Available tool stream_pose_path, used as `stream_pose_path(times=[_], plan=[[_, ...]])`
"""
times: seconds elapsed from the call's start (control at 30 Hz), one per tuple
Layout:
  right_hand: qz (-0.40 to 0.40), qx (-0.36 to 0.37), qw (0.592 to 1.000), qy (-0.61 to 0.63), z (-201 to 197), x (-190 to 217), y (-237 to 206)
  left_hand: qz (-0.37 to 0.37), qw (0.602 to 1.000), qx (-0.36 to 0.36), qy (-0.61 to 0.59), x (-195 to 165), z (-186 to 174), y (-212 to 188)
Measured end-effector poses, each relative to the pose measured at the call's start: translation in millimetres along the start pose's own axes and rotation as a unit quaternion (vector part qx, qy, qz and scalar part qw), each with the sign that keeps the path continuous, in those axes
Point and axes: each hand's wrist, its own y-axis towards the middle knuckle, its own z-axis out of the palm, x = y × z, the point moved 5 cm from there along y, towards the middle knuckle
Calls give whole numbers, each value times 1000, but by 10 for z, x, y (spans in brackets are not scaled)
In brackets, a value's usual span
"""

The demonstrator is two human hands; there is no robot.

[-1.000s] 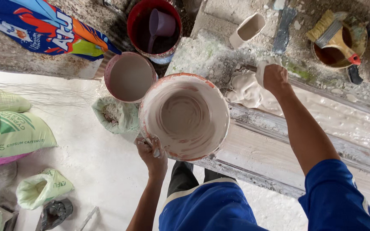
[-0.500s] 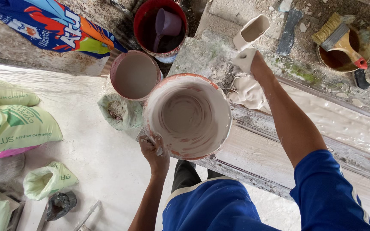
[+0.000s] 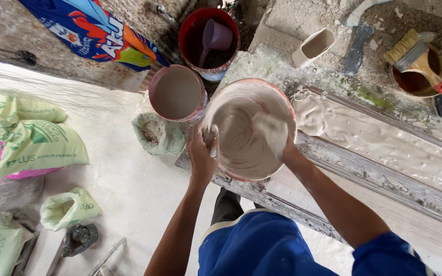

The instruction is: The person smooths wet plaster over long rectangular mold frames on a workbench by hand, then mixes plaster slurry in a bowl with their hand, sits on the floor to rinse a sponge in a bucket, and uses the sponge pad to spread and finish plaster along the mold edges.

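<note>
A round bowl (image 3: 241, 153) coated in wet white plaster is held over the edge of a long mould. My left hand (image 3: 201, 149) grips the bowl's near left rim. My right hand (image 3: 274, 137) is inside the bowl, smeared white, pressed against its inner wall. Whether the fingers hold anything there is hidden by the plaster. Wet plaster (image 3: 364, 134) lies spread along the long mould (image 3: 384, 189) to the right of the bowl.
A second plaster-coated bucket (image 3: 176, 93) and a red bucket (image 3: 200, 31) with a purple cup (image 3: 215, 37) stand behind the bowl. A small white cup (image 3: 313, 47), a scraper (image 3: 356, 48) and a brush (image 3: 418, 59) in a tin lie at the back right. Green sacks (image 3: 37, 145) sit left.
My right hand has come back from the small white cup at the rear and gone down into the bowl. The left hand has kept its grip on the rim.
</note>
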Motion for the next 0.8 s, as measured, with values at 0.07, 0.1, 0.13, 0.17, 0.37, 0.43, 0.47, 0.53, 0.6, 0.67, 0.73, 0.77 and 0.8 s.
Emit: stream_pose_path(times=[0.07,0.1,0.13,0.17,0.37,0.43,0.47,0.53,0.6,0.67,0.73,0.77,0.8], plan=[[154,-176,951,204,44,-382,319,90,995,-8,32,-2,22,109],[140,-184,949,212,123,-470,486,137,989,-12,45,7,53,140],[83,-128,976,156,255,-490,652,60,997,35,-32,139,132,189],[11,-70,995,76,399,-491,753,-20,990,85,-112,263,237,213],[-231,319,881,-263,828,-658,244,-90,967,144,-190,402,455,154],[-169,341,897,-225,593,-710,219,-62,963,148,-218,311,446,131],[-128,305,922,-200,448,-738,295,-16,964,142,-226,227,430,127],[-83,125,972,-181,216,-824,591,48,966,141,-211,100,423,158],[-82,-48,973,-208,191,-944,821,87,970,152,-167,23,465,235],[-176,-32,951,-253,506,-1036,890,-124,945,283,-104,205,651,286],[-277,52,907,-314,792,-1113,835,-162,927,319,-116,203,696,295],[-324,108,875,-344,865,-1148,775,-91,940,285,-162,120,667,360],[-365,164,840,-366,877,-1181,706,-21,946,247,-209,33,624,398]])
